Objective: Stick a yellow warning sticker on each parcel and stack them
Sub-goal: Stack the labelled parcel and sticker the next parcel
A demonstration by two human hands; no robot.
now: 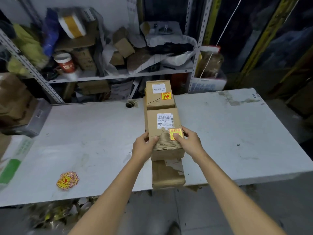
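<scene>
Both hands clasp a brown cardboard parcel with a white label (152,122) mid-table. The left hand (144,147) grips its left edge and the right hand (190,143) its right edge, thumb pressing on the yellow warning sticker (173,132). Below it a torn cardboard box (167,174) overhangs the grey table's (237,124) front edge. Tabletop stretches wide on both sides.

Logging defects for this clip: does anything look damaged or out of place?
Yes. The held parcel has torn top skin, baring corrugation beside the sticker. The parcel beneath is torn too and reaches the table edge.
</scene>
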